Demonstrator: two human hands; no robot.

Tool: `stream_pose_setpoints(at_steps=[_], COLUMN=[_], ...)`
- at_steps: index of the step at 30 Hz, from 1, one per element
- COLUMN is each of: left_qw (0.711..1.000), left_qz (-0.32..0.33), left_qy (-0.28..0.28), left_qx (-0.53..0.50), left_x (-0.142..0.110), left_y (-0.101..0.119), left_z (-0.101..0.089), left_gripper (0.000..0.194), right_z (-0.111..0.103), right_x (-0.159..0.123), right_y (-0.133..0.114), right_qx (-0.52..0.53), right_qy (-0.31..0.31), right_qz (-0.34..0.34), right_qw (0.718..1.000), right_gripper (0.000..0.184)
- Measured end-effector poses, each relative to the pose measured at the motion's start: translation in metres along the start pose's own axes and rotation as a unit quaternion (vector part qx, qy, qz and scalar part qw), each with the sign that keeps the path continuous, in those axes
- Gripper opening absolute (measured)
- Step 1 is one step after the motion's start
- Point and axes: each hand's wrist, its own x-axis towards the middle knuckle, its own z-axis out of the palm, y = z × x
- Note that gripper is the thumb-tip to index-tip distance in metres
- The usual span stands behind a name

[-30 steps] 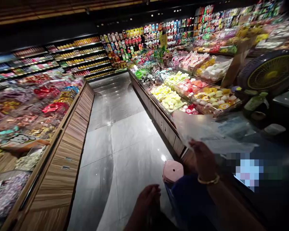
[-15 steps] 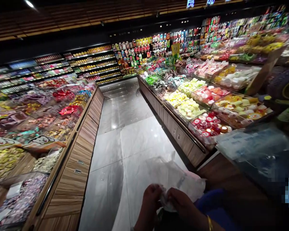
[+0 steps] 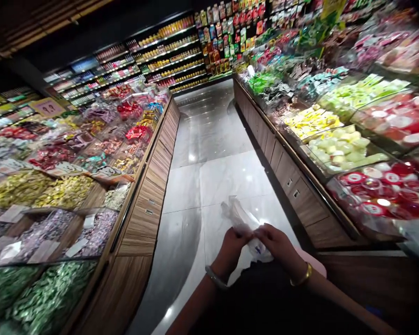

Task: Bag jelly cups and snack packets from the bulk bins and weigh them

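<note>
A thin clear plastic bag is gathered between my two hands, in front of my body and above the floor. My left hand, with a silvery bangle at the wrist, pinches one side of it. On the other side my right hand, with a gold bracelet at the wrist, grips it with bent fingers. The hands almost meet. Part of the bag sticks up past the fingers and the rest hangs below, crumpled, with a small bluish print. Whether its mouth is parted I cannot tell.
A pale tiled aisle runs ahead between two wood-panelled counters. The left counter bears bins of wrapped sweets. On the right one, red-lidded jelly cups and pale green cups fill the bins. Stocked shelves line the back wall.
The view has tilted down and turned to the right. My hands stand higher in the picture, and the bag, spread wide before, is now bunched into a narrow shape between them.
</note>
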Motion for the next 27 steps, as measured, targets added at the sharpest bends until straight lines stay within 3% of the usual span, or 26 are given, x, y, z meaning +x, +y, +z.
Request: stream_pose_setpoints(at_steps=[3,7,10,12,15,18,20,21,25,27], left_qw=[1.000,0.998,0.997,0.998,0.998,0.996,0.995,0.994,0.996,0.996], left_qz=[-0.001,-0.013,-0.020,-0.019,-0.015,-0.023,-0.029,-0.031,-0.001,0.026], left_qy=[-0.021,-0.063,-0.072,-0.060,-0.057,-0.080,-0.098,-0.105,-0.086,-0.082], left_qx=[-0.009,-0.018,-0.021,-0.025,-0.027,-0.019,-0.013,-0.010,0.016,0.039], left_x=[0.046,0.105,0.139,0.158,0.188,0.216,0.234,0.242,0.270,0.282], left_y=[0.017,0.042,0.057,0.066,0.079,0.089,0.094,0.096,0.111,0.120], left_z=[0.014,0.038,0.050,0.053,0.053,0.055,0.059,0.061,0.071,0.074], left_gripper=[0.030,0.041,0.046,0.045,0.045,0.041,0.038,0.040,0.080,0.092], right_z=[-0.027,-0.066,-0.085,-0.095,-0.115,-0.137,-0.144,-0.145,-0.133,-0.133], right_x=[0.040,0.085,0.104,0.111,0.120,0.125,0.124,0.123,0.117,0.116], right_y=[-0.002,-0.016,-0.029,-0.038,-0.053,-0.072,-0.084,-0.090,-0.106,-0.106], right_qx=[0.078,0.070,0.131,0.202,0.280,0.325,0.339,0.334,0.193,0.121], right_qy=[0.043,0.107,0.151,0.243,0.391,0.461,0.454,0.431,0.229,0.119], right_qz=[0.032,-0.011,-0.008,0.013,-0.013,-0.070,-0.076,-0.067,0.016,0.038], right_qw=[0.996,0.992,0.980,0.949,0.877,0.823,0.820,0.835,0.954,0.985], right_gripper=[0.040,0.037,0.032,0.029,0.026,0.033,0.037,0.036,0.026,0.023])
